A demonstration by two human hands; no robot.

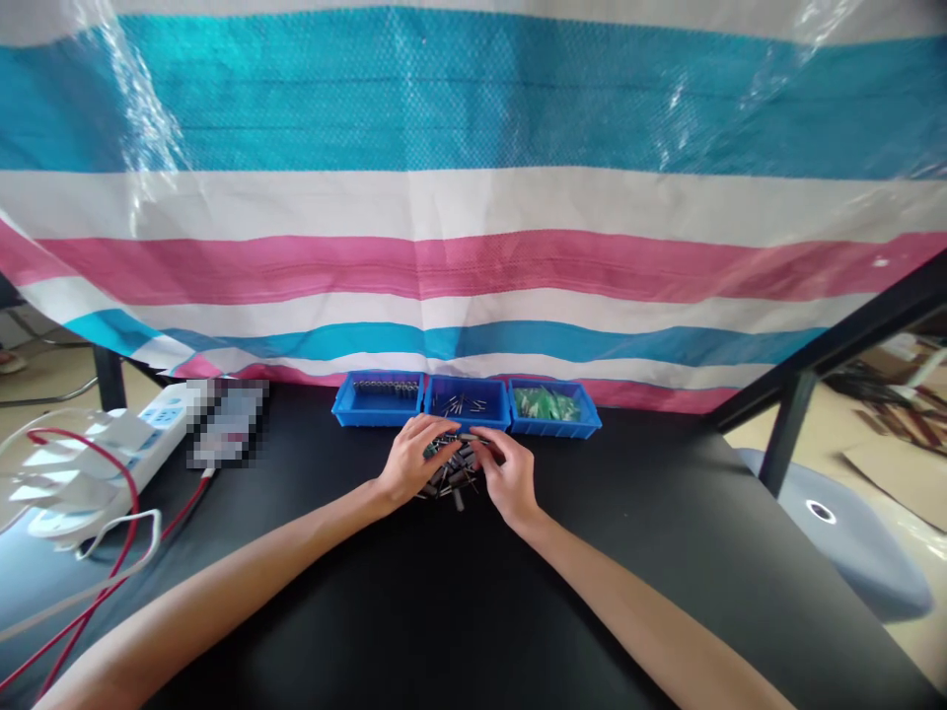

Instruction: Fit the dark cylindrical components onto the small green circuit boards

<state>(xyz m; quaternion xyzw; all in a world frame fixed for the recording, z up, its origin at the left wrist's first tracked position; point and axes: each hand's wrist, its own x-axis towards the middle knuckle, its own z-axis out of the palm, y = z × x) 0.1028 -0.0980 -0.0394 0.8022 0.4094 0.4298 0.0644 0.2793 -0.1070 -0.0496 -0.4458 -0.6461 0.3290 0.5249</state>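
A loose pile of small metal pins and grey cylindrical pieces (453, 479) lies on the black table between my hands. My left hand (411, 461) curves over the pile's left side, its thumb and fingers apart. From the right, my right hand (510, 475) reaches in with thumb and forefinger drawn together at a small metal part (468, 437). That part is too small to tell its exact kind. The fingertips of both hands are close to each other, just in front of the middle blue bin (466, 394), which holds a few pins.
The left blue bin (380, 406) holds a row of small metal pieces; the right bin (553, 414) holds green-and-clear plastic packets. A white power strip (159, 424), red and white cables and a pixelated device (228, 424) lie left. Striped sheeting (473, 207) hangs behind. A grey stool (850, 532) stands right.
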